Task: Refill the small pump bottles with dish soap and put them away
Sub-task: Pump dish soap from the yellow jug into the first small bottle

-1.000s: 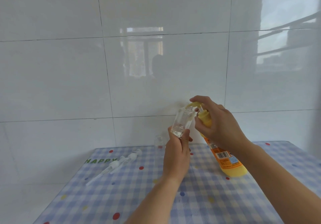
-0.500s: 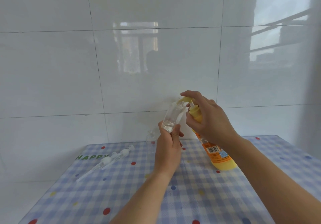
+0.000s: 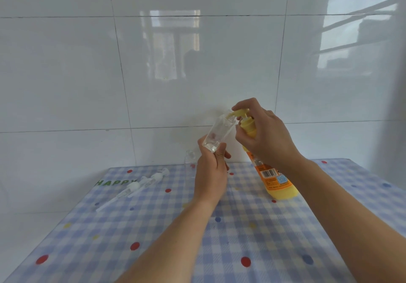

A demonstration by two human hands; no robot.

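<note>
I judge the refilling to be at an early stage. My left hand [image 3: 212,168], just to the left of the yellow dish soap bottle [image 3: 277,180], has its fingers closed round the lower part of a small clear bottle [image 3: 216,132]. It holds this bottle tilted, with the open mouth up at the spout of the soap bottle's yellow pump head [image 3: 240,113]. Only a little clear liquid lies at the bottom of the small bottle, so most of it is still to fill.

My right hand [image 3: 265,137] grips the neck of the soap bottle, with the index finger laid on top of the pump head. The soap bottle leans, and its base seems to rest on the checked tablecloth [image 3: 241,238].

A second small clear bottle [image 3: 190,157] stands open further left of the soap bottle, just behind my left hand. The two white pump tops [image 3: 140,183], with their tubes, lie on the cloth well to the left. What remains, I think, is to finish this bottle, fill the other, screw both pumps back on and put the bottles away.

Some things I cannot make out. The place where spout and bottle mouth meet is blurred, so I cannot tell whether soap is flowing. My left hand hides part of the second bottle, and its level is unclear. The soap bottle's label is too small to read. No storage place is in view.
</note>
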